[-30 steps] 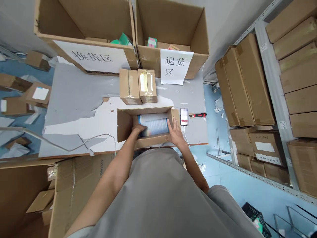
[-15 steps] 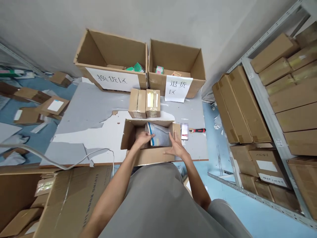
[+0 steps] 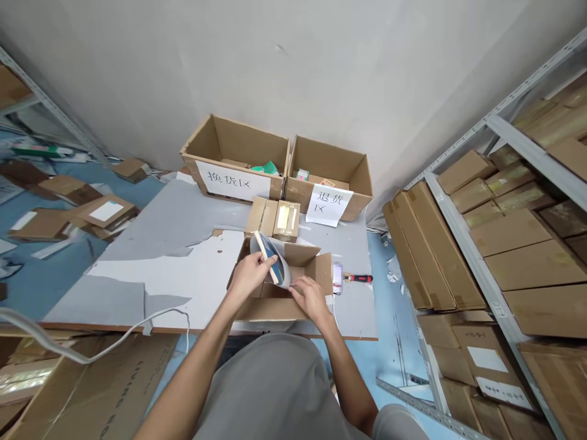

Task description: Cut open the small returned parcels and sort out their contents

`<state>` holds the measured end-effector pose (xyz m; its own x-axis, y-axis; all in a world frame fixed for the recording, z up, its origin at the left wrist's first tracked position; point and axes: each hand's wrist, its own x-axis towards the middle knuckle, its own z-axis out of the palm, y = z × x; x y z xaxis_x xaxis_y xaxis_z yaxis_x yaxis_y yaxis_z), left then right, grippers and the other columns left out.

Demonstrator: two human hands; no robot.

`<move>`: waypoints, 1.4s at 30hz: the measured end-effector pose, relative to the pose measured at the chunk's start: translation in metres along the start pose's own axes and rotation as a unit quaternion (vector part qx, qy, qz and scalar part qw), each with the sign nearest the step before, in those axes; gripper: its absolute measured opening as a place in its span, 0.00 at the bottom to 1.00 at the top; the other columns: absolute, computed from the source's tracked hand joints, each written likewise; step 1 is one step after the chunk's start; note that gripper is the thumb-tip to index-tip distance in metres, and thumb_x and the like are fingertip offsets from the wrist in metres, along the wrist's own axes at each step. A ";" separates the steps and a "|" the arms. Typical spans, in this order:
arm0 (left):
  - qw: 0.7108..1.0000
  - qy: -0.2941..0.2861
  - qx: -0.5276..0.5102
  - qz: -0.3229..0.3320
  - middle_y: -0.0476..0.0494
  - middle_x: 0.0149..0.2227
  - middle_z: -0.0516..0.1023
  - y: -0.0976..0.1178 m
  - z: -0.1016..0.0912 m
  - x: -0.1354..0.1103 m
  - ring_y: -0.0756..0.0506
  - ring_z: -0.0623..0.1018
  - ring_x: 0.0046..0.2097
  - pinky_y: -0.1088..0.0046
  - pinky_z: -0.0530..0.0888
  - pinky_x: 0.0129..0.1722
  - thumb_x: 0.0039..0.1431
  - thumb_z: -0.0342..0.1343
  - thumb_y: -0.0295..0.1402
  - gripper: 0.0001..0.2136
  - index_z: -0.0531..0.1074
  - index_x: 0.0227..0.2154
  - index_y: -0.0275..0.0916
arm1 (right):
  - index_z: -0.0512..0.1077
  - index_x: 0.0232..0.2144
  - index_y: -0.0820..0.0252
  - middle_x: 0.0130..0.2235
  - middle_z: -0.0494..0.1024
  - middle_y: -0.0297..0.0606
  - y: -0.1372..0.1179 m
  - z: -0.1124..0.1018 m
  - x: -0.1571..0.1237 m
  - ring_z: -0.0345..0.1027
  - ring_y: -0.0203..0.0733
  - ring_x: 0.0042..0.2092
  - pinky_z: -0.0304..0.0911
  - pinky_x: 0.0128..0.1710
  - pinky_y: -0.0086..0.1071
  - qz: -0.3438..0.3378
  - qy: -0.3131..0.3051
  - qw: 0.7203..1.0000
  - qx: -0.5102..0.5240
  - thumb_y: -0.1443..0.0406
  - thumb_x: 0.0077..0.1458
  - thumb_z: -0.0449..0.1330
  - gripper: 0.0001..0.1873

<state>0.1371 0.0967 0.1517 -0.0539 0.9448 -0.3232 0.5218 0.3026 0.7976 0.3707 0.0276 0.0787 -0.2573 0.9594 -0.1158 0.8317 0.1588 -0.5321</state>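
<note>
An open cardboard box (image 3: 275,313) stands at the front of the table. Above its opening, tilted, is a wrapped item (image 3: 274,260) with a pale cream edge, a blue patch and a greyish film-like covering; its exact kind cannot be made out. My left hand (image 3: 250,276) is closed on the item's cream edge, thumb and fingers pinching it. With bent fingers, my right hand (image 3: 312,298) pinches the lower right end of the covering, over the box's inside. Two small taped cartons (image 3: 287,221) stand right behind the box.
Two large open boxes with paper signs, a left one (image 3: 238,178) and a right one (image 3: 328,206), stand at the back. A phone (image 3: 337,278) and a red-black tool (image 3: 360,278) lie right of the box. A white cable (image 3: 151,316) crosses the front left. Shelves (image 3: 493,256) hold cartons.
The wrapped item has been raised from lying inside the box and turned steeply. My right hand has gone from the box's right side to the item's lower end. The view has tilted up.
</note>
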 end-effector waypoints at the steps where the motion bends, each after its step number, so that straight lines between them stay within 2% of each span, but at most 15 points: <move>1: 1.000 0.002 0.007 0.004 0.41 0.32 0.85 0.005 -0.005 -0.005 0.33 0.84 0.40 0.63 0.73 0.42 0.65 0.59 0.52 0.18 0.72 0.26 0.46 | 0.87 0.54 0.53 0.58 0.90 0.43 -0.002 -0.001 0.000 0.84 0.52 0.62 0.76 0.66 0.41 -0.007 -0.001 1.000 -0.002 0.64 0.80 0.65 0.10; 6: 0.997 0.030 0.063 0.021 0.41 0.31 0.83 0.034 -0.023 -0.025 0.33 0.83 0.40 0.63 0.71 0.43 0.67 0.57 0.50 0.17 0.71 0.27 0.47 | 0.86 0.51 0.54 0.54 0.90 0.43 -0.012 -0.003 -0.001 0.85 0.51 0.58 0.75 0.60 0.36 -0.025 -0.013 0.999 -0.045 0.67 0.79 0.63 0.10; 11: 0.993 0.069 0.086 0.043 0.41 0.29 0.80 0.057 -0.040 -0.035 0.32 0.82 0.40 0.64 0.70 0.43 0.68 0.57 0.48 0.17 0.67 0.26 0.47 | 0.87 0.48 0.57 0.52 0.90 0.45 -0.012 -0.002 0.001 0.84 0.54 0.57 0.72 0.55 0.36 0.020 -0.037 0.993 -0.113 0.68 0.72 0.69 0.07; 14: 0.991 0.086 0.085 0.058 0.43 0.27 0.77 0.068 -0.053 -0.038 0.35 0.78 0.36 0.64 0.68 0.40 0.67 0.57 0.50 0.19 0.64 0.24 0.47 | 0.87 0.49 0.56 0.53 0.90 0.46 -0.008 -0.001 0.003 0.84 0.54 0.58 0.72 0.53 0.35 0.038 -0.057 0.989 -0.131 0.67 0.73 0.68 0.07; 20: 0.988 0.111 0.017 0.108 0.49 0.23 0.65 0.086 -0.080 -0.041 0.42 0.66 0.30 0.65 0.62 0.34 0.65 0.58 0.53 0.21 0.63 0.23 0.46 | 0.88 0.50 0.58 0.57 0.90 0.48 -0.003 -0.003 0.002 0.85 0.52 0.61 0.72 0.56 0.35 0.067 -0.087 0.984 -0.140 0.68 0.78 0.63 0.12; 25: 0.976 0.106 -0.068 0.176 0.49 0.25 0.66 0.097 -0.102 -0.042 0.44 0.66 0.32 0.68 0.63 0.32 0.61 0.60 0.53 0.21 0.63 0.23 0.44 | 0.88 0.55 0.57 0.58 0.90 0.48 0.005 -0.020 0.001 0.86 0.52 0.59 0.73 0.56 0.35 0.086 -0.076 0.985 -0.131 0.71 0.75 0.62 0.16; 27: 0.969 0.091 -0.100 0.206 0.48 0.26 0.68 0.102 -0.111 -0.042 0.44 0.69 0.32 0.69 0.65 0.32 0.60 0.62 0.54 0.21 0.65 0.24 0.44 | 0.87 0.58 0.57 0.58 0.91 0.48 0.008 -0.031 0.001 0.87 0.51 0.59 0.74 0.58 0.36 0.084 -0.037 0.991 -0.101 0.71 0.77 0.59 0.19; 29: 0.963 0.070 -0.125 0.227 0.48 0.26 0.70 0.108 -0.120 -0.040 0.44 0.70 0.32 0.70 0.66 0.31 0.58 0.65 0.55 0.22 0.66 0.24 0.44 | 0.86 0.60 0.57 0.59 0.91 0.48 0.008 -0.043 0.000 0.87 0.52 0.60 0.76 0.60 0.38 0.076 0.050 0.995 -0.037 0.69 0.79 0.57 0.20; 31: 0.960 0.047 -0.145 0.233 0.48 0.26 0.71 0.113 -0.125 -0.036 0.44 0.71 0.31 0.70 0.67 0.30 0.55 0.67 0.56 0.23 0.66 0.22 0.44 | 0.86 0.61 0.58 0.59 0.91 0.50 0.000 -0.054 -0.001 0.87 0.54 0.59 0.79 0.60 0.42 0.053 0.163 0.984 0.044 0.65 0.80 0.56 0.20; 33: 0.960 0.034 -0.162 0.228 0.47 0.25 0.72 0.117 -0.125 -0.031 0.44 0.71 0.30 0.70 0.67 0.29 0.53 0.68 0.56 0.24 0.66 0.21 0.44 | 0.86 0.62 0.58 0.60 0.91 0.51 -0.016 -0.061 -0.003 0.87 0.55 0.60 0.81 0.62 0.44 0.000 0.247 0.964 0.102 0.58 0.81 0.58 0.20; 35: 0.959 0.039 -0.176 0.221 0.47 0.24 0.73 0.122 -0.120 -0.027 0.44 0.72 0.29 0.70 0.67 0.28 0.53 0.68 0.56 0.24 0.67 0.21 0.44 | 0.82 0.68 0.56 0.65 0.88 0.52 -0.037 -0.063 -0.005 0.84 0.57 0.66 0.81 0.66 0.47 -0.073 0.282 0.949 0.119 0.54 0.78 0.65 0.25; 36: 0.957 0.045 -0.183 0.218 0.47 0.24 0.74 0.124 -0.116 -0.027 0.43 0.73 0.30 0.70 0.68 0.28 0.54 0.68 0.56 0.23 0.68 0.21 0.43 | 0.79 0.73 0.55 0.69 0.85 0.52 -0.048 -0.062 -0.004 0.82 0.58 0.69 0.80 0.69 0.48 -0.105 0.290 0.945 0.108 0.53 0.75 0.68 0.30; 38: 0.954 0.054 -0.198 0.217 0.47 0.25 0.76 0.129 -0.108 -0.030 0.42 0.76 0.31 0.69 0.72 0.29 0.55 0.68 0.56 0.22 0.71 0.23 0.43 | 0.73 0.79 0.54 0.74 0.81 0.51 -0.068 -0.059 -0.001 0.79 0.59 0.73 0.78 0.72 0.51 -0.140 0.310 0.938 0.061 0.56 0.72 0.71 0.38; 40: 0.950 0.045 -0.216 0.221 0.46 0.27 0.78 0.133 -0.100 -0.034 0.40 0.79 0.34 0.68 0.76 0.32 0.58 0.68 0.57 0.23 0.73 0.25 0.42 | 0.72 0.80 0.53 0.73 0.82 0.50 -0.080 -0.057 0.006 0.80 0.57 0.72 0.79 0.71 0.48 -0.145 0.341 0.929 0.025 0.64 0.73 0.66 0.36; 42: 0.942 0.012 -0.247 0.227 0.42 0.33 0.83 0.132 -0.094 -0.037 0.38 0.84 0.39 0.65 0.82 0.37 0.63 0.65 0.62 0.27 0.76 0.28 0.41 | 0.77 0.76 0.52 0.69 0.86 0.48 -0.084 -0.059 0.014 0.84 0.53 0.68 0.81 0.67 0.44 -0.137 0.372 0.917 0.046 0.68 0.73 0.59 0.33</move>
<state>0.1284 0.1134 0.3170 0.0582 0.9916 0.1158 0.0365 -0.1180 0.9923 0.3265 0.0413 0.1717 -0.0152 0.7852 0.6190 0.7320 0.4305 -0.5280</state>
